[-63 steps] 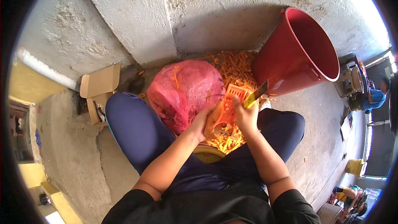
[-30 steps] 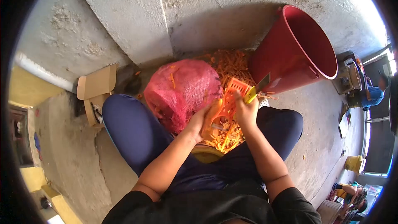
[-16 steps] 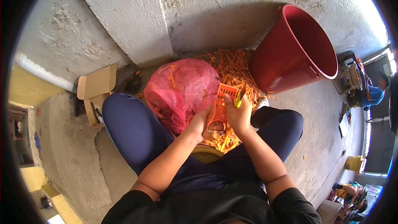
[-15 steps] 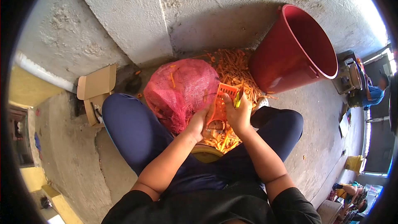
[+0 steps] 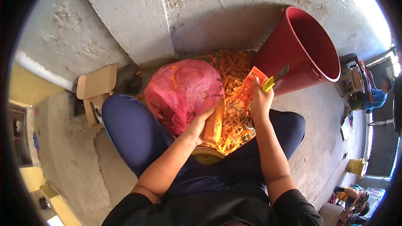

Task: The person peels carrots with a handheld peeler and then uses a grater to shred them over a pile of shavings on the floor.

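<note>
My left hand [image 5: 198, 128] is closed around a thick orange carrot [image 5: 214, 126] between my knees. Up and to the right, my right hand [image 5: 261, 98] grips an orange slotted peeler [image 5: 251, 84] together with a yellow-handled knife [image 5: 268, 84], whose blade points up and right. The peeler is apart from the carrot. Orange peelings [image 5: 233, 64] lie in a heap beyond and beneath both hands. A pink mesh sack [image 5: 183, 91] stands against the left side of the heap. Below the carrot shows the yellow rim of a container [image 5: 208, 154].
A tall red bin [image 5: 291, 53] leans at the upper right, near the concrete wall [image 5: 217, 12]. An open cardboard box [image 5: 97, 83] is at the left. Two people are at the far right, one in a blue top [image 5: 378, 98]. A yellow bucket [image 5: 356, 166] stands there too.
My right hand has moved up and right with the peeler and knife, away from the carrot. The carrot in my left hand is now more exposed.
</note>
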The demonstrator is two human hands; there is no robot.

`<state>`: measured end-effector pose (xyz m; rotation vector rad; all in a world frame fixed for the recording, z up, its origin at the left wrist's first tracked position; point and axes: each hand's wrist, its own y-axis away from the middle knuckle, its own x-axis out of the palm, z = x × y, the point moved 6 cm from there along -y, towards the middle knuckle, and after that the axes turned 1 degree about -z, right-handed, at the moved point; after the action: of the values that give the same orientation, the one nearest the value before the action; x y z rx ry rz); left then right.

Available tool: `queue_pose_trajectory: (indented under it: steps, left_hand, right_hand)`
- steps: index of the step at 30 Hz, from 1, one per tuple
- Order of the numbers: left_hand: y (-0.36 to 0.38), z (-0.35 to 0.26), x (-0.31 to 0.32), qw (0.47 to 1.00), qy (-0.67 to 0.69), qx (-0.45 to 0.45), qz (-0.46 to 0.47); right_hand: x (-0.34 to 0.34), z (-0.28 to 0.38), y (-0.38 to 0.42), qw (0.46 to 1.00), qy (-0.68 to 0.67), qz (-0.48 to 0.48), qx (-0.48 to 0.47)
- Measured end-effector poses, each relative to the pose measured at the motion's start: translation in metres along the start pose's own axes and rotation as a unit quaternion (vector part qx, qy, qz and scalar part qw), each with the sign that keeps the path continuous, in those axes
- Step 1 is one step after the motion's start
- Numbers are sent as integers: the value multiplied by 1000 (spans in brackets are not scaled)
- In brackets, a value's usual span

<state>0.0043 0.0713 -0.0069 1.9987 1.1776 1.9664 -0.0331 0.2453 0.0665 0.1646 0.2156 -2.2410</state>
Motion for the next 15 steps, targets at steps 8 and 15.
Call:
queue_pose_trajectory:
  steps: [8, 15]
  left_hand:
    - [-15, 0, -6, 999, 29, 14, 17]
    - [-16, 3, -8, 1000, 10, 18, 18]
  right_hand:
    - [42, 15, 61, 986, -37, 159, -23]
    - [40, 13, 61, 984, 69, 128, -101]
